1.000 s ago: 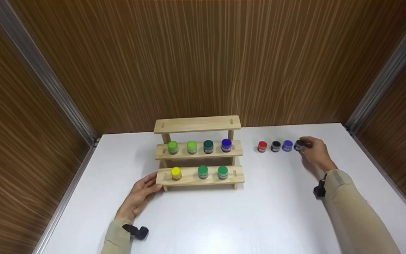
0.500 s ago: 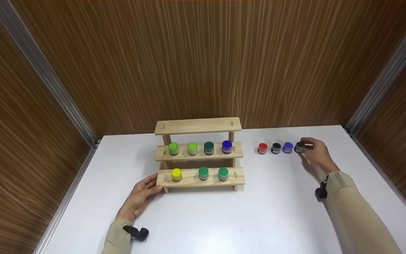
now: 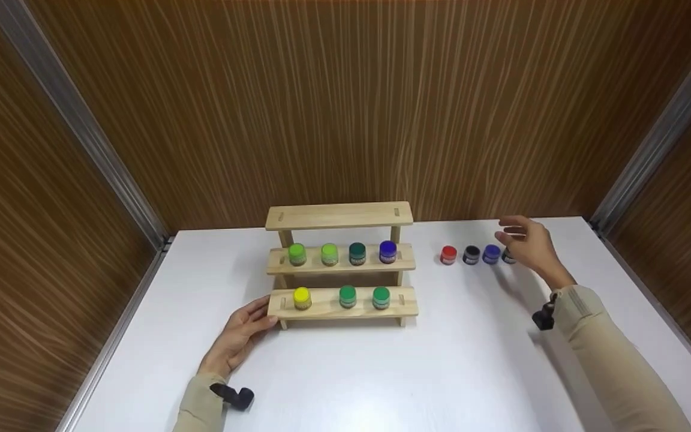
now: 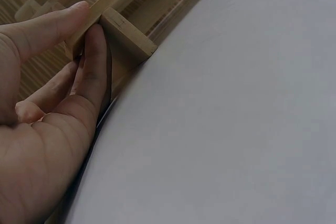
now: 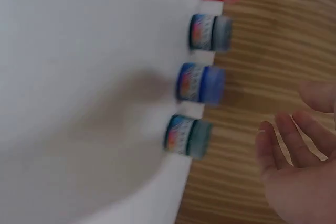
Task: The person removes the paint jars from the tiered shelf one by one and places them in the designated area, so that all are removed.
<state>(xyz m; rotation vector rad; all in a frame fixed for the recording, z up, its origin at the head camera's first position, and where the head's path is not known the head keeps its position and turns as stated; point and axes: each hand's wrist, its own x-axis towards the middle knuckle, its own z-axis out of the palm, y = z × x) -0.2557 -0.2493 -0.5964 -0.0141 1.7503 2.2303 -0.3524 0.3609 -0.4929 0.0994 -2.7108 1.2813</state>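
Observation:
My left hand [image 3: 239, 336] pinches the left end of the lowest step of a three-step wooden rack [image 3: 339, 215], thumb on top and fingers beneath, as the left wrist view shows. Raised off the table near a row of paint jars, my right hand [image 3: 531, 246] holds nothing, its fingers apart and loosely bent. In the head view it partly covers the dark green jar [image 5: 188, 136] at the row's right end. Beside that jar stand a blue jar [image 3: 491, 254], a black jar [image 3: 471, 255] and a red jar [image 3: 448, 255], all upright.
Yellow [image 3: 302, 298] and green jars [image 3: 348, 297] stand on the rack's lowest step. Light green [image 3: 297, 254], dark green [image 3: 357, 253] and violet jars [image 3: 388, 252] occupy the middle step. A wood-grain wall [image 3: 345, 108] rises behind the white table [image 3: 381, 378].
My right hand has let go of the dark green jar and lifted up and slightly left from it. The left hand keeps its hold on the rack.

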